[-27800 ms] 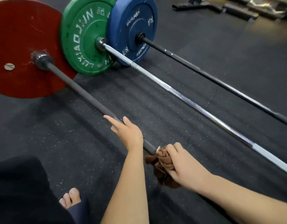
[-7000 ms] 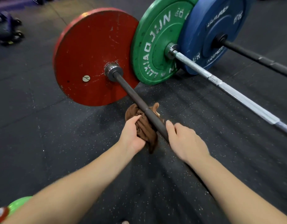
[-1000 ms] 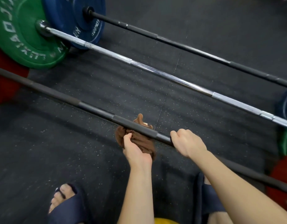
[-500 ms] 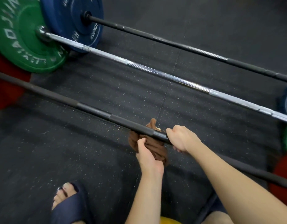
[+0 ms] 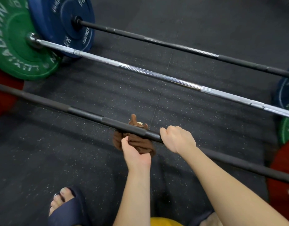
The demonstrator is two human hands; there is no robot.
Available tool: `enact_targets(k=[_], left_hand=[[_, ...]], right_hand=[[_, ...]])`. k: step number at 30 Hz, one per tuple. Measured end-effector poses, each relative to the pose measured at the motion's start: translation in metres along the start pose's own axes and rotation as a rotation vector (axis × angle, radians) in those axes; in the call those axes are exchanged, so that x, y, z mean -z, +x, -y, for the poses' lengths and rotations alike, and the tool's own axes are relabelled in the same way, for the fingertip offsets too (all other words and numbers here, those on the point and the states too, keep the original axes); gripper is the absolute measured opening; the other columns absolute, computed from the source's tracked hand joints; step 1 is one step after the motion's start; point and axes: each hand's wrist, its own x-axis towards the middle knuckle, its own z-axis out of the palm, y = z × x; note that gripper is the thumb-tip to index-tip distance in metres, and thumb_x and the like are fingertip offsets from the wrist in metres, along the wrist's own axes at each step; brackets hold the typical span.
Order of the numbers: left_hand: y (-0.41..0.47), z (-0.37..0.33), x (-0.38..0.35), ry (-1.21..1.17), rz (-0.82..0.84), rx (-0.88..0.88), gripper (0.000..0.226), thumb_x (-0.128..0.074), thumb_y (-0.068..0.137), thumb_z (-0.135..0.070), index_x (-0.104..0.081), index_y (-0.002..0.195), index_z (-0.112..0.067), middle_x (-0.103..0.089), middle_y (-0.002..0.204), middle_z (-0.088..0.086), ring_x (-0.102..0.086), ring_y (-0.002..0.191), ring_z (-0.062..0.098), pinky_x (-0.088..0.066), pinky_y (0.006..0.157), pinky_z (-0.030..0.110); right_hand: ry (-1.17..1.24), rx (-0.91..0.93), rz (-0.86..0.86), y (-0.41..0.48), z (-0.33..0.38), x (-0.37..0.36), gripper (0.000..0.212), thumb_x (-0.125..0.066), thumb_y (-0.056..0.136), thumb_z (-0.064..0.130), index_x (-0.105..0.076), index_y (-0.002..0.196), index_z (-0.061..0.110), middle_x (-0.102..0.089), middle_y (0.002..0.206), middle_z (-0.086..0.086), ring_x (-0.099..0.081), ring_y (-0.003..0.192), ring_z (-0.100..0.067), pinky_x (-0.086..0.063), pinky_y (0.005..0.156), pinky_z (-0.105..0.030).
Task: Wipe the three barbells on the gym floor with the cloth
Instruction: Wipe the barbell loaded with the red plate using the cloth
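Cloth (image 5: 141, 142) seemingly unmoved along nearest barbell (image 5: 85, 114)

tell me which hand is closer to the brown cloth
Left. The left hand holds the brown cloth, bunched under the near black barbell. The right hand grips that bar just to the right of the cloth.

near bar (image 5: 85, 112): matt black | middle bar (image 5: 156, 75): shiny chrome | cloth (image 5: 140, 142): soft brown | floor (image 5: 59, 152): speckled rubber
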Motion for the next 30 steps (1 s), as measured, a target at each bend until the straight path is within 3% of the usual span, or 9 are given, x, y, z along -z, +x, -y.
enact_targets(k=[3,8,10,14,19,23,26,28,30], left_hand=[[-0.006,0.028,0.005,-0.006,0.029,-0.011,0.051,-0.032,0.104,-0.026,-0.059,0.143,-0.01,-0.062,0.141,0.014,-0.055,0.135,0.033,-0.039,0.118,0.046],[-0.032,0.074,0.002,0.156,-0.074,0.109,0.047,-0.048,0.096,-0.035,-0.066,0.133,-0.012,-0.067,0.132,0.016,-0.064,0.123,0.036,-0.042,0.114,0.055],[-0.034,0.074,0.003,0.212,-0.029,0.108,0.057,-0.055,0.087,-0.043,-0.063,0.137,-0.016,-0.065,0.138,0.014,-0.062,0.127,0.034,-0.042,0.114,0.054],[-0.024,0.069,0.003,0.082,0.05,0.134,0.05,-0.035,0.102,-0.028,-0.061,0.14,-0.01,-0.065,0.138,0.012,-0.059,0.132,0.03,-0.039,0.117,0.047],[-0.025,0.062,0.005,0.098,0.087,0.204,0.048,-0.032,0.107,-0.033,-0.063,0.14,-0.015,-0.067,0.136,0.006,-0.066,0.122,0.025,-0.055,0.094,0.032],[-0.044,0.079,0.007,0.132,0.066,0.238,0.046,-0.033,0.107,-0.033,-0.06,0.141,-0.016,-0.07,0.132,0.002,-0.07,0.113,0.015,-0.049,0.099,0.028],[-0.062,0.108,0.009,0.174,0.149,0.264,0.048,-0.033,0.105,-0.028,-0.058,0.144,-0.017,-0.063,0.142,-0.001,-0.062,0.114,0.009,-0.05,0.08,0.019],[-0.069,0.121,0.008,0.13,0.17,0.274,0.048,-0.031,0.105,-0.023,-0.057,0.145,-0.012,-0.062,0.143,0.003,-0.06,0.125,0.015,-0.05,0.098,0.028],[-0.067,0.124,0.009,0.121,0.188,0.27,0.049,-0.029,0.106,-0.021,-0.055,0.145,-0.008,-0.061,0.144,0.009,-0.057,0.134,0.023,-0.036,0.117,0.041]], right_hand=[[0.017,0.023,-0.056,0.001,-0.003,-0.003,0.019,-0.031,0.097,0.011,-0.037,0.08,0.015,-0.034,0.076,-0.001,-0.046,0.084,-0.036,-0.033,0.067,-0.039],[0.077,-0.029,-0.139,0.001,-0.02,0.001,0.017,-0.03,0.101,0.018,-0.045,0.093,0.016,-0.038,0.083,0.003,-0.049,0.092,-0.035,-0.031,0.073,-0.041],[0.062,-0.13,-0.115,-0.004,-0.043,0.009,0.02,-0.028,0.099,0.022,-0.044,0.087,0.018,-0.043,0.088,-0.002,-0.043,0.087,-0.033,-0.032,0.074,-0.041],[0.084,-0.317,-0.085,-0.043,-0.109,0.023,0.034,-0.029,0.101,0.029,-0.04,0.071,0.019,-0.053,0.09,-0.01,-0.049,0.089,-0.036,-0.041,0.078,-0.042],[0.149,-0.367,-0.153,-0.067,-0.134,0.009,0.03,-0.034,0.102,0.025,-0.041,0.078,0.009,-0.053,0.084,-0.01,-0.054,0.088,-0.039,-0.043,0.074,-0.041],[0.148,-0.361,-0.123,-0.059,-0.14,0.01,0.046,-0.033,0.101,0.035,-0.051,0.071,0.005,-0.05,0.076,-0.009,-0.051,0.08,-0.037,-0.037,0.073,-0.04],[0.133,-0.34,-0.102,-0.058,-0.142,0.012,0.043,-0.033,0.1,0.034,-0.052,0.074,0.005,-0.048,0.077,-0.008,-0.049,0.081,-0.037,-0.037,0.074,-0.04],[0.136,-0.345,-0.093,-0.057,-0.142,0.012,0.042,-0.033,0.1,0.034,-0.053,0.076,0.006,-0.046,0.077,-0.007,-0.049,0.084,-0.038,-0.037,0.075,-0.04],[0.131,-0.347,-0.086,-0.057,-0.14,0.012,0.041,-0.033,0.1,0.034,-0.053,0.077,0.006,-0.046,0.078,-0.008,-0.049,0.085,-0.038,-0.037,0.076,-0.04]])
